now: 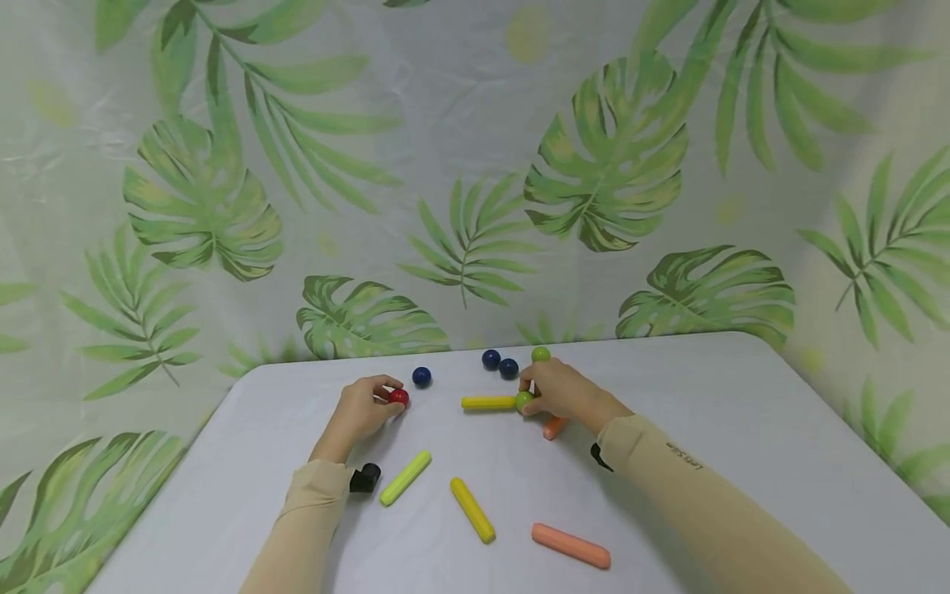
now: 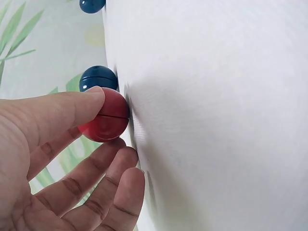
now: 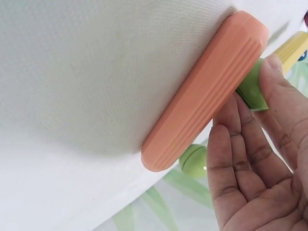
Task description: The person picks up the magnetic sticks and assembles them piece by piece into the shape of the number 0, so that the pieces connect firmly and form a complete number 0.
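Thumb and fingers of my left hand (image 1: 362,410) pinch a red ball (image 1: 398,398) at the left of the white table. A groove runs round this ball (image 2: 113,118) in the left wrist view. My right hand (image 1: 564,391) grips a green ball (image 1: 524,402) at the right end of a yellow stick (image 1: 487,403). Close by that hand lies an orange ribbed stick (image 3: 207,91), mostly hidden behind the hand in the head view. A second green ball (image 1: 541,354) sits beyond the right hand. One dark blue ball (image 1: 421,377) is just past the red one.
Two more dark blue balls (image 1: 500,364) stand near the table's back edge. Nearer the front lie a yellow-green stick (image 1: 405,478), another yellow stick (image 1: 472,510) and a salmon stick (image 1: 571,545). A leaf-patterned cloth (image 1: 475,165) hangs behind the white table (image 1: 668,363).
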`<state>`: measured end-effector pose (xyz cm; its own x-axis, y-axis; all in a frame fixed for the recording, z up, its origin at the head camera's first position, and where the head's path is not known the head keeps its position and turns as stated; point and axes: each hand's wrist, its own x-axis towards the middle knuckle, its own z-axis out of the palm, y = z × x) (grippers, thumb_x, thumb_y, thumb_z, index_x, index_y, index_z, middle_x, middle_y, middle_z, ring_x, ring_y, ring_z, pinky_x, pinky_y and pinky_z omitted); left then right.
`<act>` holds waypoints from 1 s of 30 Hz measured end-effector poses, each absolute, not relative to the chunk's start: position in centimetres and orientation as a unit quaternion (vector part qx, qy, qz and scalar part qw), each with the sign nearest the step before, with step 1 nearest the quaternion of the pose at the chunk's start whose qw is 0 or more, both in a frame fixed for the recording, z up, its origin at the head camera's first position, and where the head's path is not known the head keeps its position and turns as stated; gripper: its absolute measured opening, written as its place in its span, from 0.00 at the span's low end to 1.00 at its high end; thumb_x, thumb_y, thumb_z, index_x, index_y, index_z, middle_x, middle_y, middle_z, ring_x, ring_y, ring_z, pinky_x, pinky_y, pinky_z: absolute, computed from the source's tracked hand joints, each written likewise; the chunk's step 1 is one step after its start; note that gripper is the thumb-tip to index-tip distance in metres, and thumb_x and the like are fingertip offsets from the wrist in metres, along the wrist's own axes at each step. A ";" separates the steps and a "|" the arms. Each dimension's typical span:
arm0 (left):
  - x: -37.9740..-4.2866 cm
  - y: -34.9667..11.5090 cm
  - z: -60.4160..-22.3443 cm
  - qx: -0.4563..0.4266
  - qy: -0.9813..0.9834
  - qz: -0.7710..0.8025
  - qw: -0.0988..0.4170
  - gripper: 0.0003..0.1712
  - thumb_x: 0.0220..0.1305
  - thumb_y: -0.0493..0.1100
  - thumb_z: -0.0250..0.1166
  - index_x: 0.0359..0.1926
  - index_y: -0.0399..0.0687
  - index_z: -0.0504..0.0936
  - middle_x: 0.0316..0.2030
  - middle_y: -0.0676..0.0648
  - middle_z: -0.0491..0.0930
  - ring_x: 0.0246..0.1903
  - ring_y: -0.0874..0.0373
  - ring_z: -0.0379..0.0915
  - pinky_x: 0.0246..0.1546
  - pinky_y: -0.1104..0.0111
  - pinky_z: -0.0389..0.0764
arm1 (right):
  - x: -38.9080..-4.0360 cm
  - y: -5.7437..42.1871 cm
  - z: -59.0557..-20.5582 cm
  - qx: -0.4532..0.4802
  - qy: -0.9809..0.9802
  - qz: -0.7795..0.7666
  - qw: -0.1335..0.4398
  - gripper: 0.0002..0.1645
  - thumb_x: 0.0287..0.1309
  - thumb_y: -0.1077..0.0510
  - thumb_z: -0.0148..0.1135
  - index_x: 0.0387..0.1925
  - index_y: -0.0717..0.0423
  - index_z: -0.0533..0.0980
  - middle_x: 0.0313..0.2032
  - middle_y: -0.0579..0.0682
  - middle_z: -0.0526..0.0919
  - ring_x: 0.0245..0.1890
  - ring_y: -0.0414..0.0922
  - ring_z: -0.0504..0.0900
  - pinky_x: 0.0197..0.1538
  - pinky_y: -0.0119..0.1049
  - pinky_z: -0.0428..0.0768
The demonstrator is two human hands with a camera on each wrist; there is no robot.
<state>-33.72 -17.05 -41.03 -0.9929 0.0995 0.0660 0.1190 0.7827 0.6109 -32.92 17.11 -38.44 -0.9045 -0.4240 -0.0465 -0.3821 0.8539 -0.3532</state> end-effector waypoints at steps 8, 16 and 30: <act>-33.7 -17.4 -41.4 -0.055 -0.943 -0.327 0.024 0.17 0.66 0.39 0.75 0.55 0.45 0.88 0.43 0.41 0.90 0.46 0.48 0.84 0.52 0.51 0.83 | -32.7 16.9 -38.3 -0.205 0.962 -0.170 0.061 0.11 0.62 0.56 0.79 0.41 0.54 0.84 0.29 0.47 0.82 0.30 0.42 0.78 0.43 0.39 0.81; -33.8 -17.6 -41.4 -0.053 -0.941 -0.333 0.019 0.17 0.67 0.38 0.75 0.56 0.45 0.88 0.44 0.41 0.90 0.46 0.49 0.84 0.52 0.52 0.84 | -32.8 16.8 -38.5 -0.202 0.963 -0.169 0.059 0.12 0.63 0.56 0.79 0.43 0.55 0.84 0.29 0.47 0.82 0.31 0.43 0.77 0.45 0.40 0.81; -33.7 -17.5 -41.2 -0.053 -0.941 -0.334 0.012 0.16 0.67 0.40 0.76 0.54 0.47 0.88 0.44 0.42 0.89 0.44 0.49 0.82 0.46 0.57 0.82 | -33.0 16.7 -38.8 -0.191 0.963 -0.182 0.061 0.11 0.63 0.56 0.79 0.42 0.54 0.84 0.30 0.48 0.83 0.31 0.43 0.78 0.44 0.39 0.82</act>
<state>-33.73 -17.53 -41.22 -0.9941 0.0924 0.0573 0.1078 0.7711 0.6275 -32.99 16.67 -38.80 -0.9197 -0.3897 -0.0481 -0.3452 0.8608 -0.3739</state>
